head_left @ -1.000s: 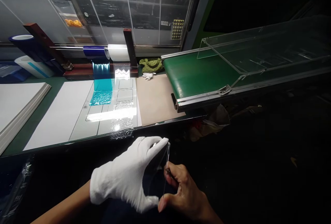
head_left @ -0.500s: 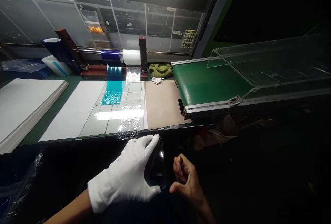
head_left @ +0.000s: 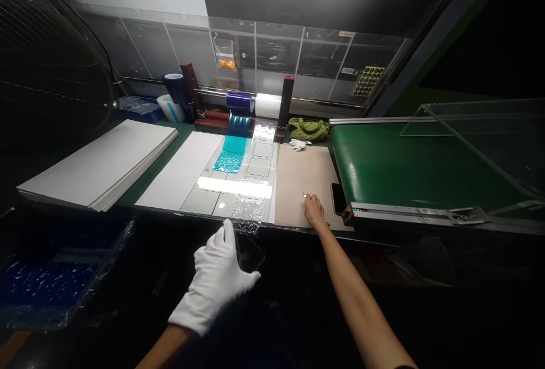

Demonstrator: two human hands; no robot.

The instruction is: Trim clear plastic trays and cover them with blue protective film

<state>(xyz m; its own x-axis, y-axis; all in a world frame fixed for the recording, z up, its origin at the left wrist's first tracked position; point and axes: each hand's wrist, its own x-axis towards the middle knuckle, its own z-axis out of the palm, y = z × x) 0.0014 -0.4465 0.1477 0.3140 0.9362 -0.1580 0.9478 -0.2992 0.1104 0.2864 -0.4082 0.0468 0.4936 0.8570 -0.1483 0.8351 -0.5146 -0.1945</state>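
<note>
My left hand (head_left: 219,278), in a white glove, is closed on the edge of a thin clear plate (head_left: 249,250) and holds it below the front edge of the bench. My bare right hand (head_left: 314,210) rests on the tan sheet (head_left: 304,179) at the bench front, fingers pinched round a small thin tool (head_left: 305,194) whose tip shows above them. Left of the tan sheet lies a glossy template board (head_left: 238,187) with a strip of blue film (head_left: 230,156) and crinkled clear film (head_left: 247,210) on it.
A green conveyor belt (head_left: 392,170) with a clear cover (head_left: 489,130) runs off to the right. Film rolls on a holder (head_left: 251,102) stand at the back, with a green pouch (head_left: 307,128) and a white glove (head_left: 298,144). White sheets (head_left: 102,162) are stacked left; a plastic-lined bin (head_left: 55,267) sits lower left.
My right hand left the clear plate and reached forward onto the tan sheet. My left hand kept hold of the plate. The camera view tilted up and shifted left.
</note>
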